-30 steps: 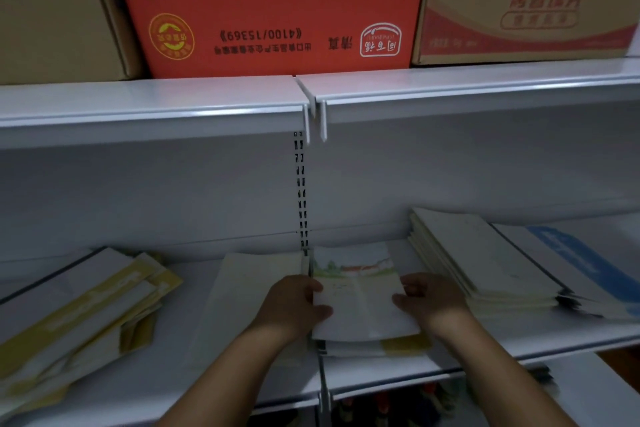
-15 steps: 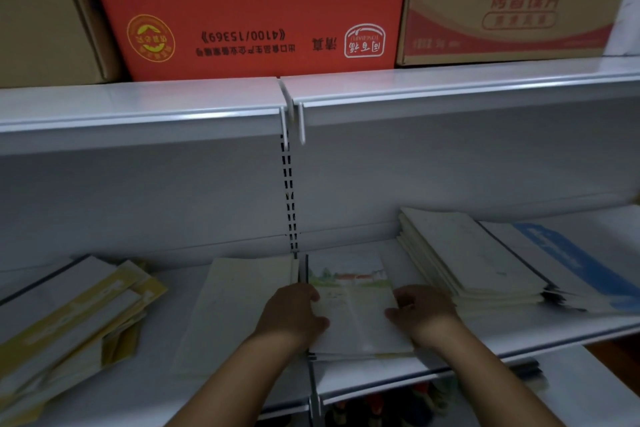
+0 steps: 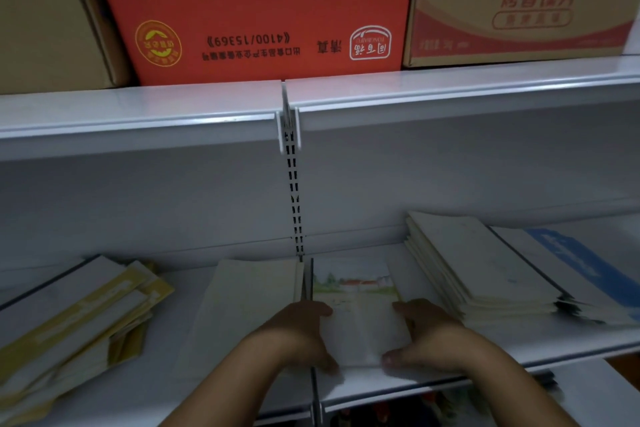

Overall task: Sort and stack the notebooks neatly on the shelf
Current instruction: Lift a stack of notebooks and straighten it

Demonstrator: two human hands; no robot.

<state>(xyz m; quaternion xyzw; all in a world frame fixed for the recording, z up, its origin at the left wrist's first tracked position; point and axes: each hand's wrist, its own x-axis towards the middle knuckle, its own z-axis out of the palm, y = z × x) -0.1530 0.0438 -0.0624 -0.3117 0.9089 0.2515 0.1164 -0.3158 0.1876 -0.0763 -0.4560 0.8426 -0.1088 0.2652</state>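
On the shelf (image 3: 149, 388), left hand (image 3: 300, 334) and right hand (image 3: 426, 336) still clasp the landscape-cover notebook stack (image 3: 360, 315) by its sides; stack now squared, previously askew.

This looks like a shop: white metal display shelving (image 3: 450, 104) with ticket rails along its front edges is set on a slotted upright (image 3: 293, 184), printed goods cartons (image 3: 259, 10) sit on the top tier, and notebooks (image 3: 485, 270) lie in flat stacks below.
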